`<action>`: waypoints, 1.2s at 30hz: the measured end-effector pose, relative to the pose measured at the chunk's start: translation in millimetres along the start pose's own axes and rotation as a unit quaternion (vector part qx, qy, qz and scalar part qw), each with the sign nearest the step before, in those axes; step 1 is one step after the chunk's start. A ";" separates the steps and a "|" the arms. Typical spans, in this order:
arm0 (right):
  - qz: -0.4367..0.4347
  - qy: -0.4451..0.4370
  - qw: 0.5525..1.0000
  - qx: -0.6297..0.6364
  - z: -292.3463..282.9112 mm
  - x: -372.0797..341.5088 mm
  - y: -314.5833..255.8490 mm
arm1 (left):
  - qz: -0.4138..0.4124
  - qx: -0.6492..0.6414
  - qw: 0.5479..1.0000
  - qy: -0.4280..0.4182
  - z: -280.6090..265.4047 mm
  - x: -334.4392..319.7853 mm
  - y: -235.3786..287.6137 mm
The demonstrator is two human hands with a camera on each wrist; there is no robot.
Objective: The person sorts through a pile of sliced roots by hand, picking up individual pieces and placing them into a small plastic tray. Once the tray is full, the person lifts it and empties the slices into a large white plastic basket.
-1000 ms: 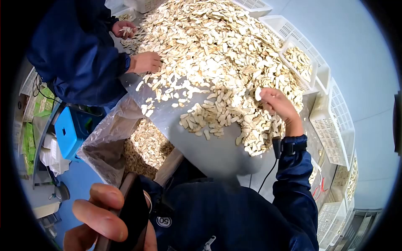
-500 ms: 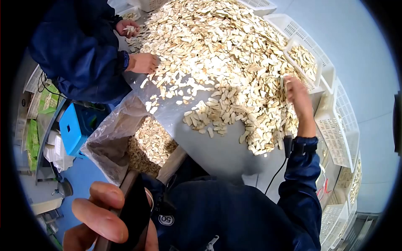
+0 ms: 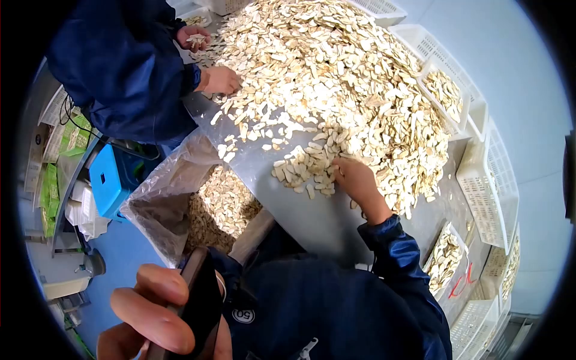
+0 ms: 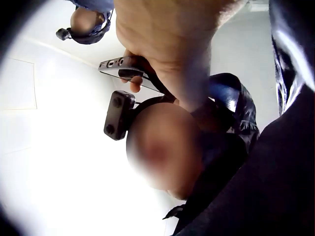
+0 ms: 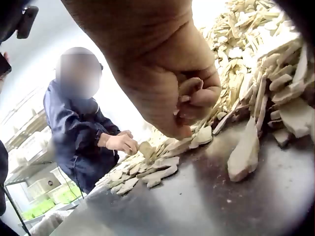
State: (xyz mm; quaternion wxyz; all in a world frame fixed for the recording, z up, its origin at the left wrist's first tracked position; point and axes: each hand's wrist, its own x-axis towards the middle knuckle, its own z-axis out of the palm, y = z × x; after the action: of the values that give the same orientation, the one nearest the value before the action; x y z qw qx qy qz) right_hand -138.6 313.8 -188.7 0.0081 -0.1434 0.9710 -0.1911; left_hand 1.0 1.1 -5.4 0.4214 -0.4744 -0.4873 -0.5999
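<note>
My left hand (image 3: 156, 312) grips a dark phone (image 3: 195, 303) close to my body; its edge also shows beyond the palm in the left wrist view. Pale dried slices, shaped like cut mushrooms, form a large heap (image 3: 324, 66) on the metal table. My right hand (image 3: 360, 186) is down at a smaller cluster of slices (image 3: 294, 168) on the heap's near side. In the right wrist view its fingers (image 5: 204, 96) curl in low over the slices, and an upright slice (image 5: 146, 151) stands just beyond them. I cannot tell whether they hold one.
Another person's hand (image 3: 222, 80) works at the heap's left side, their other hand (image 3: 193, 38) holding slices. A plastic-lined box (image 3: 162, 210) of slices stands at the table's near edge. White baskets (image 3: 489, 174) line the right, near a slice-filled tray (image 3: 444, 255). A blue stool (image 3: 105, 180) stands left.
My right hand went right across the heap, then came back left and nearer to the small cluster. The left hand keeps the phone. The slice-filled tray at right has come into view.
</note>
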 end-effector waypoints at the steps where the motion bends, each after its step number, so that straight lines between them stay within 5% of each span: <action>1: 0.016 -0.012 1.000 0.000 0.5 0.6 -0.1 | 0.009 -0.001 1.000 0.002 -0.6 -1.1 -1.1; 7: 0.028 -0.034 0.999 0.011 4.6 -8.9 9.6 | -0.015 0.024 0.999 0.023 6.0 4.5 2.8; 10: 0.098 0.085 0.991 0.017 2.4 -22.1 2.7 | -0.049 -0.021 0.998 -0.019 -5.5 0.8 5.6; 17: -0.022 0.016 1.000 -0.003 19.9 -21.7 -26.9 | -0.032 -0.019 0.999 -0.001 9.7 8.4 1.0; 22: 0.014 0.054 0.997 -0.044 34.0 -17.4 -27.7 | -0.042 -0.037 0.998 -0.007 3.8 5.0 4.9; 25: 0.022 0.071 0.996 -0.049 29.9 -18.0 -21.6 | -0.116 -0.053 0.992 -0.016 -2.6 0.4 16.2; 27: 0.039 0.060 0.997 -0.037 24.3 -19.0 -20.3 | -0.021 -0.047 0.999 -0.006 2.7 7.8 0.1; 28: 0.053 0.057 0.997 -0.004 22.2 -19.1 -18.1 | 0.027 -0.043 0.999 -0.002 4.3 10.5 -5.7; 30: 0.081 0.051 0.993 0.063 18.3 -19.9 -11.9 | -0.087 -0.053 0.995 -0.017 -7.5 -0.1 14.5; 33: 0.147 -0.006 0.957 0.249 7.3 -26.6 -5.2 | -0.146 -0.059 0.987 -0.026 -13.1 -3.8 21.6; 36: 0.240 -0.086 0.821 0.511 -3.2 -37.5 1.6 | -0.143 -0.056 0.988 -0.036 -15.2 -3.4 19.0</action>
State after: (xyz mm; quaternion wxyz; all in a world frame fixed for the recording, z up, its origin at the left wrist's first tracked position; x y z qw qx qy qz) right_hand -103.3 327.0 -187.8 0.2092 0.1030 0.7333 -0.6387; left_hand 17.6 -17.0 -6.3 0.2863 -0.4444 -0.5305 -0.6626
